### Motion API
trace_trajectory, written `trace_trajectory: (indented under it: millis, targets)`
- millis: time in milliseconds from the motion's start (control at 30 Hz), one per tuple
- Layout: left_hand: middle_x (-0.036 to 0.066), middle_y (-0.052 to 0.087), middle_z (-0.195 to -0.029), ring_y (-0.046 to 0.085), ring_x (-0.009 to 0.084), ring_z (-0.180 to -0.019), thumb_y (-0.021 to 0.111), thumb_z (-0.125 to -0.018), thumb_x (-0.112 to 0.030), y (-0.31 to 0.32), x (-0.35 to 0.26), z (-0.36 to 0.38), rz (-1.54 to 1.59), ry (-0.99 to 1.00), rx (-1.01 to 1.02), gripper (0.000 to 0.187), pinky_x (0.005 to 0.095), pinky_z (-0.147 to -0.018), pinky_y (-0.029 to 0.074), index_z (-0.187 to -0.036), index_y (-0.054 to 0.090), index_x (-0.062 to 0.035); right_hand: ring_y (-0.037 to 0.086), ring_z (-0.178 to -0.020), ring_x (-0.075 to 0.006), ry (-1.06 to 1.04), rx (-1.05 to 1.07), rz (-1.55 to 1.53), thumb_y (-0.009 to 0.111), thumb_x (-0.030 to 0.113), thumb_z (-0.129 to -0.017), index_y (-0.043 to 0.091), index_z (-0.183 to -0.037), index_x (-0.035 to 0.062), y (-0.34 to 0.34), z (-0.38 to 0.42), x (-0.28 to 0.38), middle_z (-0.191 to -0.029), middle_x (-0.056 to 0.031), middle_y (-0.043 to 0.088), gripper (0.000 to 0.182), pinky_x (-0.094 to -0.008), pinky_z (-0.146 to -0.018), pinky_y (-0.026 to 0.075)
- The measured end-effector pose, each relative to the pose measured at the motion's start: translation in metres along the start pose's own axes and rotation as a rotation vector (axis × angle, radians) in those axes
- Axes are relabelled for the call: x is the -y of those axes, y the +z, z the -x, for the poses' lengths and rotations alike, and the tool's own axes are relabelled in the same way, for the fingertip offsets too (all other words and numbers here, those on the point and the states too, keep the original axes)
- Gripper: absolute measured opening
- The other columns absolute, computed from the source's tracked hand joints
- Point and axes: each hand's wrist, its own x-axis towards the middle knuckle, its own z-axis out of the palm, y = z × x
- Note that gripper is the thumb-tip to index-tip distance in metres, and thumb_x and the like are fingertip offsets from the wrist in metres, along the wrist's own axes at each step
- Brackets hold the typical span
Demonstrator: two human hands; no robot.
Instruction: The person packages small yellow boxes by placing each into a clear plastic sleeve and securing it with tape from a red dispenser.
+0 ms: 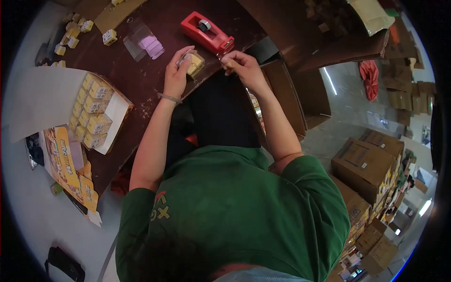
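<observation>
My left hand [177,75] is wrapped round a small yellow box [195,65] near the front edge of the dark red table [155,80]. To the right of it, my right hand [242,68] has its fingertips pinched together at the cutting end of a red tape dispenser [206,33]; whatever is between them is too small to make out. The dispenser lies tilted on the table, with a roll of tape in it. Left of the dispenser are a clear plastic tray [134,45] and pink pieces [152,47].
An open white-lined carton [115,115] at the left holds rows of small yellow boxes [96,110]. More loose yellow boxes [73,35] lie at the back left. Open brown cartons [284,94] stand at the right, with stacked cartons [364,164] on the floor beyond.
</observation>
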Motion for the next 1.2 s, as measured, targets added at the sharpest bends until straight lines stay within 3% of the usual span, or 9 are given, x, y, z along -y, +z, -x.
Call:
trace_trajectory:
  millis: [333,433,567,633,733,900,967,1033,1200]
  targets:
    - [0.010,0.060,-0.120,0.057,0.0160,-0.108,0.053,-0.098,-0.017,-0.008,0.005,0.002,-0.141,0.099,0.066,0.034,0.0291,-0.096,0.044,-0.128,0.053,-0.0002,0.059,-0.069,-0.0082,0.071,-0.075,0.231,0.070,0.020,-0.091,0.065,-0.092,0.0008,0.060,-0.006,-0.007,-0.079,-0.0008,0.065,0.020,-0.0238,-0.064,0.049]
    - [0.011,0.059,-0.119,0.056,0.0206,-0.115,0.055,-0.096,-0.015,-0.009,0.007,0.003,0.393,-0.021,-0.027,0.036,0.0323,-0.099,0.044,-0.129,0.050,-0.0016,0.065,-0.069,-0.0187,-0.162,-0.262,0.736,0.074,0.028,-0.086,0.061,-0.103,-0.0006,0.068,0.000,-0.013,-0.079,-0.0113,0.068,0.036,-0.0329,-0.061,0.050]
    - [0.014,0.056,-0.126,0.051,0.0295,-0.125,0.043,-0.104,-0.028,0.001,-0.007,0.028,0.827,-0.014,-0.069,0.034,0.0419,-0.108,0.039,-0.129,0.049,-0.0055,0.062,-0.110,-0.0299,-0.270,-0.242,0.187,0.075,0.026,-0.084,0.044,-0.133,-0.0013,0.088,0.011,-0.031,-0.116,-0.0229,0.061,0.064,-0.0343,-0.094,0.048]
    - [0.014,0.056,-0.128,0.050,0.0302,-0.126,0.041,-0.104,-0.032,-0.007,-0.008,0.031,0.670,0.027,-0.144,0.037,0.0418,-0.109,0.038,-0.128,0.049,-0.0041,0.060,-0.113,-0.0295,-0.257,-0.083,0.077,0.078,0.019,-0.081,0.045,-0.132,0.0003,0.082,0.012,0.011,-0.122,-0.0206,0.059,0.064,-0.0345,-0.095,0.047]
    - [0.011,0.058,-0.124,0.054,0.0190,-0.117,0.057,-0.098,-0.019,-0.025,-0.018,0.017,0.175,0.164,-0.151,0.031,0.0317,-0.103,0.041,-0.124,0.053,-0.0011,0.056,-0.115,-0.0318,-0.685,0.001,0.946,0.079,0.014,-0.076,0.050,-0.131,0.0045,0.066,-0.006,0.043,-0.124,-0.0141,0.058,0.063,-0.0396,-0.098,0.045]
    - [0.010,0.060,-0.120,0.057,0.0163,-0.113,0.062,-0.090,-0.010,-0.039,-0.002,-0.024,-0.139,0.147,0.193,0.043,0.0300,-0.098,0.044,-0.131,0.051,-0.0026,0.056,-0.108,-0.0322,-0.841,0.016,0.933,0.079,0.028,-0.077,0.059,-0.121,0.0051,0.040,-0.029,0.045,-0.115,-0.0140,0.062,0.053,-0.0419,-0.094,0.045]
    - [0.010,0.060,-0.121,0.056,0.0165,-0.114,0.062,-0.089,-0.011,-0.036,-0.005,-0.022,-0.153,0.138,0.241,0.044,0.0306,-0.100,0.043,-0.131,0.052,-0.0034,0.058,-0.102,-0.0319,-0.453,-0.252,0.799,0.075,0.031,-0.081,0.067,-0.105,0.0038,0.014,-0.034,0.059,-0.106,-0.0132,0.066,0.037,-0.0395,-0.087,0.048]
    - [0.008,0.059,-0.125,0.055,0.0169,-0.115,0.060,-0.089,-0.020,-0.014,-0.011,-0.024,-0.198,0.110,0.323,0.044,0.0308,-0.101,0.041,-0.130,0.054,-0.0042,0.060,-0.096,-0.0299,-0.353,-0.208,1.090,0.073,0.030,-0.083,0.071,-0.092,0.0038,-0.021,-0.060,0.038,-0.101,-0.0130,0.066,0.028,-0.0379,-0.083,0.048]
    - [0.009,0.057,-0.130,0.053,0.0177,-0.117,0.058,-0.090,-0.025,0.008,-0.002,-0.036,-0.273,0.181,0.350,0.040,0.0319,-0.102,0.039,-0.125,0.058,-0.0044,0.063,-0.088,-0.0262,-0.338,-0.117,0.674,0.069,0.024,-0.085,0.071,-0.088,0.0030,-0.032,-0.073,0.021,-0.096,-0.0123,0.067,0.021,-0.0379,-0.078,0.048]
